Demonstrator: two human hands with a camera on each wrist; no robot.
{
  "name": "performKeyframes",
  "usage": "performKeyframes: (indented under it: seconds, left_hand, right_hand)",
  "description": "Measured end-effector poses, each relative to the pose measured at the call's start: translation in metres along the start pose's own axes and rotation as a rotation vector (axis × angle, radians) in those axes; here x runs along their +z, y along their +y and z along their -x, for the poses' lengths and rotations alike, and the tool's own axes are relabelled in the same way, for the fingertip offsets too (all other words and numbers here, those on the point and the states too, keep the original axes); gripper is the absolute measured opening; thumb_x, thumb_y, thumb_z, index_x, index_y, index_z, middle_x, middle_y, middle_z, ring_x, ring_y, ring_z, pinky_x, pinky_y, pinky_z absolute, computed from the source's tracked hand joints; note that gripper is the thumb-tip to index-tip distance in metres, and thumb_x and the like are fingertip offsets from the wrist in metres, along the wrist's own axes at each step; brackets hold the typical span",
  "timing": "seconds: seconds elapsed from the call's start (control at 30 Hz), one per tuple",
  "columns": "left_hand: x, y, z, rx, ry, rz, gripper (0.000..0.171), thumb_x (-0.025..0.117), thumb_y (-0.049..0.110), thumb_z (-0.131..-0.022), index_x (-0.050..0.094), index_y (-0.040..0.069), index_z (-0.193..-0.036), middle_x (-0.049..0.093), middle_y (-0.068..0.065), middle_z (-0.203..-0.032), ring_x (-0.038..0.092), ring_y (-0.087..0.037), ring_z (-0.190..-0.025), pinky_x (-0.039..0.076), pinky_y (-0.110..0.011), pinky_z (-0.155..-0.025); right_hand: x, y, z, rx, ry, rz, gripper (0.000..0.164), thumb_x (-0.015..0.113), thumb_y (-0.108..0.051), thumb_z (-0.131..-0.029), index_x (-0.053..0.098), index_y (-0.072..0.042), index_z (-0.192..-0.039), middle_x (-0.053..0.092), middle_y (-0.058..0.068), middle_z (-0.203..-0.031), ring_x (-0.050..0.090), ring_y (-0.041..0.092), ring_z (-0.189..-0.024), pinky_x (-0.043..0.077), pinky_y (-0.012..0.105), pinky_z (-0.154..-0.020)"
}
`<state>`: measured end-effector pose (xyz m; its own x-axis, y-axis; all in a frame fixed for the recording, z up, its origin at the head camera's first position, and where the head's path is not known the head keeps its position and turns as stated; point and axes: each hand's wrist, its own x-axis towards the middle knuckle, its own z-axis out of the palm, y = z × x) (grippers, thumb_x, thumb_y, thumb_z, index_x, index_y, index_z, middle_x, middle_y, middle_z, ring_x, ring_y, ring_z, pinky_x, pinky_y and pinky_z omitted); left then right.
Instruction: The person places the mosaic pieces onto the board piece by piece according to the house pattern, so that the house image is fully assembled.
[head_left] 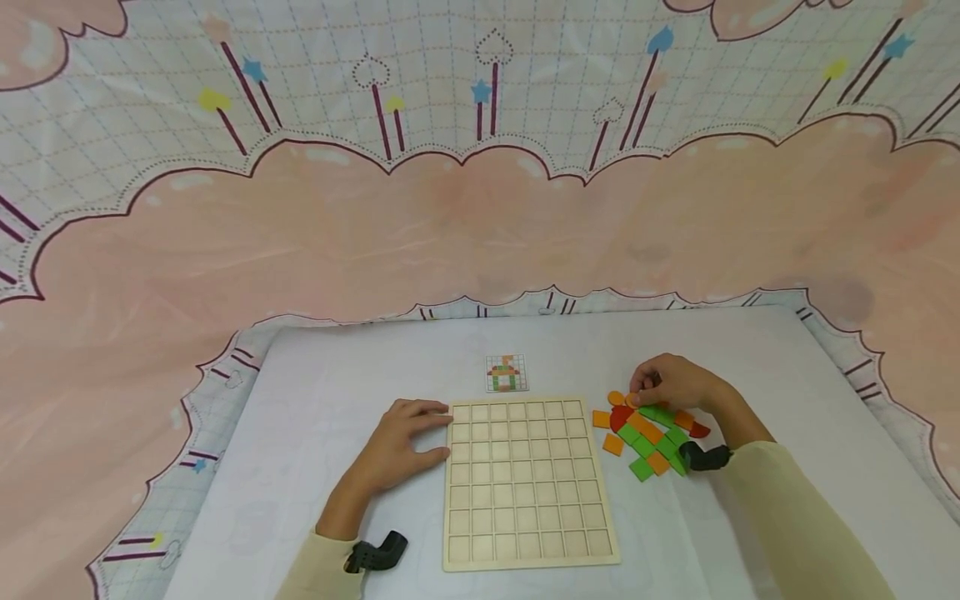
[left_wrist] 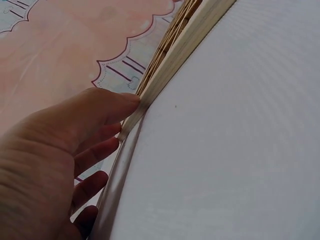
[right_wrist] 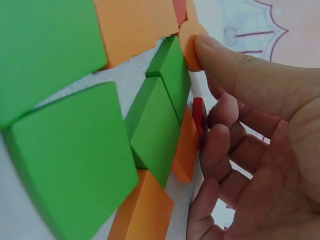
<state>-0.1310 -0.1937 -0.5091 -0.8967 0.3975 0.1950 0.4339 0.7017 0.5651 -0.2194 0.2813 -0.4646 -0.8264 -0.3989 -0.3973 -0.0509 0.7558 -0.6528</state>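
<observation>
A pale wooden grid board (head_left: 532,482) lies flat on the white table. My left hand (head_left: 405,443) rests at its left edge, fingers spread; the thumb (left_wrist: 131,101) touches the board's side. To the right lies a loose group of green, orange and red tiles. At the far side of that group is my right hand (head_left: 677,382), its thumb (right_wrist: 209,42) on an orange disc (right_wrist: 188,45) pinched at the fingertips. The index fingertip behind the disc is hidden. Close to the other fingers show a red tile (right_wrist: 199,115) and an orange tile (right_wrist: 186,150).
A small pattern card (head_left: 507,373) with a coloured house-like figure lies beyond the board. Another orange disc (head_left: 616,398) and an orange square (head_left: 601,419) sit left in the pile. Green squares (head_left: 641,469) lie at its near side. A patterned cloth (head_left: 480,225) hangs behind.
</observation>
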Motion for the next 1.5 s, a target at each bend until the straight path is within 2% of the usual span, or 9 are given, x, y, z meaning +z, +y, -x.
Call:
performKeyframes:
  seconds: [0.27, 0.47, 0.73, 1.03, 1.27, 1.5]
  left_hand:
    - [0.001, -0.002, 0.002, 0.022, 0.035, -0.012, 0.044, 0.086, 0.028, -0.08, 0.076, 0.017, -0.122, 0.067, 0.0, -0.133, 0.055, -0.025, -0.121, 0.045, -0.052, -0.1]
    - [-0.001, -0.002, 0.003, 0.002, 0.014, 0.004, 0.044, 0.086, 0.028, -0.081, 0.075, 0.018, -0.123, 0.066, 0.0, -0.134, 0.054, -0.026, -0.123, 0.044, -0.053, -0.103]
    - [-0.002, -0.001, 0.004, 0.006, 0.005, 0.005, 0.044, 0.085, 0.029, -0.082, 0.075, 0.018, -0.123, 0.066, 0.0, -0.135, 0.054, -0.027, -0.123, 0.044, -0.053, -0.103]
    - [-0.001, -0.002, 0.002, 0.012, -0.002, 0.001, 0.045, 0.085, 0.031, -0.083, 0.075, 0.018, -0.125, 0.065, 0.001, -0.137, 0.054, -0.025, -0.123, 0.044, -0.052, -0.103]
    - [-0.001, -0.002, 0.001, 0.021, -0.002, -0.002, 0.044, 0.084, 0.031, -0.083, 0.075, 0.018, -0.125, 0.065, 0.001, -0.137, 0.054, -0.026, -0.123, 0.043, -0.053, -0.104]
    - [-0.001, -0.001, 0.001, 0.016, -0.005, -0.002, 0.045, 0.084, 0.03, -0.083, 0.075, 0.018, -0.125, 0.065, 0.001, -0.137, 0.054, -0.025, -0.122, 0.043, -0.052, -0.103]
  right_hand:
    - [-0.003, -0.001, 0.001, -0.005, -0.005, -0.049, 0.019, 0.075, -0.029, -0.093, 0.072, -0.011, -0.097, 0.057, 0.004, -0.082, 0.053, 0.023, -0.085, 0.045, 0.033, -0.072]
    - [-0.001, 0.0, 0.0, -0.015, 0.004, -0.051, 0.019, 0.074, -0.028, -0.093, 0.073, -0.01, -0.096, 0.057, 0.003, -0.081, 0.053, 0.023, -0.085, 0.045, 0.033, -0.072]
    - [0.005, -0.004, 0.0, -0.007, 0.038, -0.027, 0.022, 0.074, -0.032, -0.094, 0.071, -0.01, -0.094, 0.055, 0.003, -0.08, 0.052, 0.023, -0.085, 0.043, 0.033, -0.072]
    - [0.013, -0.015, 0.0, -0.071, 0.093, -0.032, 0.022, 0.072, -0.031, -0.095, 0.066, -0.01, -0.097, 0.056, 0.004, -0.084, 0.052, 0.022, -0.079, 0.045, 0.032, -0.065]
    - [0.02, -0.029, -0.003, -0.188, 0.093, -0.007, 0.017, 0.072, -0.026, -0.096, 0.067, -0.01, -0.096, 0.059, 0.003, -0.086, 0.052, 0.02, -0.08, 0.044, 0.029, -0.066]
    - [0.029, -0.041, -0.009, -0.174, 0.068, -0.049, 0.014, 0.071, -0.025, -0.097, 0.068, -0.011, -0.097, 0.064, 0.001, -0.083, 0.056, 0.02, -0.079, 0.047, 0.028, -0.068]
